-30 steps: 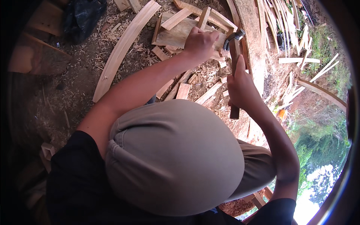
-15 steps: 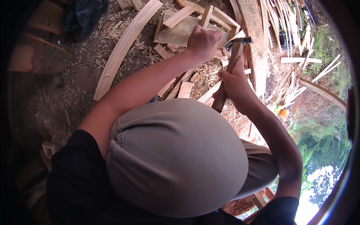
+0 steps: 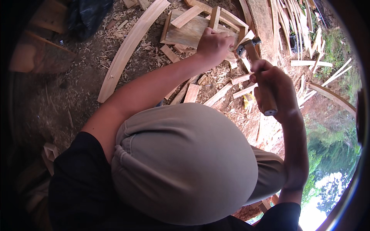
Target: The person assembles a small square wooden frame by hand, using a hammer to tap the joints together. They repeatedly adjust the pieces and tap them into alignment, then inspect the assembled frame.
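Observation:
My right hand (image 3: 280, 90) is wrapped round the wooden handle of a hammer (image 3: 265, 90), off to the right. Its metal head points away from me, close to the knuckles of my left hand. The handle's butt end faces up toward me. My left hand (image 3: 216, 46) is closed in a fist over the near right part of a wooden frame (image 3: 189, 30), which has a flat board and short slats. Whatever the left fingers pinch is hidden. A short slat (image 3: 214, 17) of the frame rises just beyond that hand.
A long curved plank (image 3: 131, 50) lies at left on ground strewn with shavings. Short offcuts (image 3: 192, 93) lie between the frame and my knee. A broad board (image 3: 264, 23) stretches along the right, with thin strips (image 3: 295, 23) beyond it. A dark plastic bag (image 3: 86, 19) sits far left.
My right hand has moved right and nearer, and the hammer's butt end has swung right and up toward me. The left hand stays at the frame, almost unmoved.

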{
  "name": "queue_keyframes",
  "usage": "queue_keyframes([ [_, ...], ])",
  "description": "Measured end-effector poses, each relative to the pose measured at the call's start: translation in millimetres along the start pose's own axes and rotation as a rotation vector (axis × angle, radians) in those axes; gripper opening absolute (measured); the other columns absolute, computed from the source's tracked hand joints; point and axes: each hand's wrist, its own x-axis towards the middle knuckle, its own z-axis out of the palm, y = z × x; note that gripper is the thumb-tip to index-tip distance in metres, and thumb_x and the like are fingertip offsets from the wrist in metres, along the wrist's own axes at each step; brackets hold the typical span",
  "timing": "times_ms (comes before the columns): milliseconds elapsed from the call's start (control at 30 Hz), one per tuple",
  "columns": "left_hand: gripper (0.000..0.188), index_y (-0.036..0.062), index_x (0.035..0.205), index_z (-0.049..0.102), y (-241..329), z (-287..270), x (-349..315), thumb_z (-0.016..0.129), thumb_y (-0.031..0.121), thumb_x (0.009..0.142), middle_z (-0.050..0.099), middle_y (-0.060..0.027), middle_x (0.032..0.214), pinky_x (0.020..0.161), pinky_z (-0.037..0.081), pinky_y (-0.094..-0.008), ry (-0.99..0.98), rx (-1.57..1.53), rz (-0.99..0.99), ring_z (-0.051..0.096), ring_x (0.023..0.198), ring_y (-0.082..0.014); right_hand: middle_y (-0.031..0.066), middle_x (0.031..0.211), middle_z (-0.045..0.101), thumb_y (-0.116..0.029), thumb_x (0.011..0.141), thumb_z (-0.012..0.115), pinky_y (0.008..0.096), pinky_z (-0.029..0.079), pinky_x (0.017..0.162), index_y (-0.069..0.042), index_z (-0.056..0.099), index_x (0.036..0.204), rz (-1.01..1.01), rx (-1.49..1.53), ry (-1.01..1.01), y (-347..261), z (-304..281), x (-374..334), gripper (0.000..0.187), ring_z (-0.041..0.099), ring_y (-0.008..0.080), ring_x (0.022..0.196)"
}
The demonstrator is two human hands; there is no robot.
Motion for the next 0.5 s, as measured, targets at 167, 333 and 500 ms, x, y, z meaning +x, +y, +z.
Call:
queue_keyframes([
  [167,0.023,0.0186,0.099,0.069,-5,2,-4,0.08,0.017,0.079,0.068,0.0018,0.088,0.092,0.039,-0.0411,-0.021,0.024,0.013,0.065,0.087,-0.0225,0.0095,0.111,0.058,-0.016,0.091,0.059,0.0337,0.052,0.092,-0.003,0.054,0.128,-0.137,0.019,-0.333,18,-13,-1,0.039,0.063,0.0191,0.106],
  [333,0.023,0.0197,0.1,0.07,-4,2,-9,0.08,0.017,0.08,0.068,0.0017,0.09,0.091,0.039,-0.0403,0.01,0.051,0.032,0.064,0.088,-0.0224,0.0025,0.108,0.062,-0.012,0.085,0.081,0.0373,0.056,0.081,-0.01,0.059,0.121,-0.455,-0.868,-0.044,38,-9,-2,0.043,0.067,0.0177,0.099],
  [500,0.025,0.0205,0.103,0.07,-3,-5,-5,0.08,0.017,0.079,0.071,0.0022,0.095,0.091,0.039,-0.0398,-0.04,0.046,0.073,0.067,0.089,-0.0225,0.0062,0.095,0.065,-0.027,0.074,0.092,0.0364,0.055,0.076,-0.008,0.068,0.08,-1.01,-1.554,0.281,34,-1,7,0.031,0.066,0.0242,0.092],
])
